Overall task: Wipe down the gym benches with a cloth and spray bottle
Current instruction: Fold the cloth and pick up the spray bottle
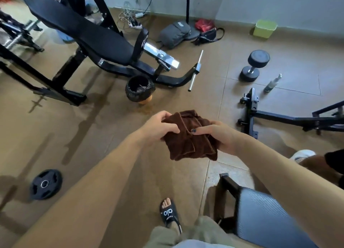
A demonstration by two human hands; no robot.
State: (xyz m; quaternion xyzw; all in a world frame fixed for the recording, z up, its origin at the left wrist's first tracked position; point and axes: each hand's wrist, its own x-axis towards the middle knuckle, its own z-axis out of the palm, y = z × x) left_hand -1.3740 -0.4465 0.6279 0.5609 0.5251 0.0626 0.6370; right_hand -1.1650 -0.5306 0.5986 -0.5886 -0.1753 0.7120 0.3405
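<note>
Cloth [188,136] soft, limp, light; left hand [160,127] and right hand [219,136] pinch opposite edges. Spray bottle [272,83] stands well beyond cloth.

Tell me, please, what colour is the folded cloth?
Dark brown terry cloth, clearest in the head view.

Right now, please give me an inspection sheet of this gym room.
Surface: tiled floor, darker streaks at left.
Job's things: brown cloth held above floor; spray bottle upright on floor; black bench; grey bench.
Clutter: dumbbell, weight plate, steel bar, bags, lined bin, green bin.
Grippers: left hand and right hand grip the cloth.
Cables: power strip with tangled wires by wall.
Surroundings: pale wall.
</note>
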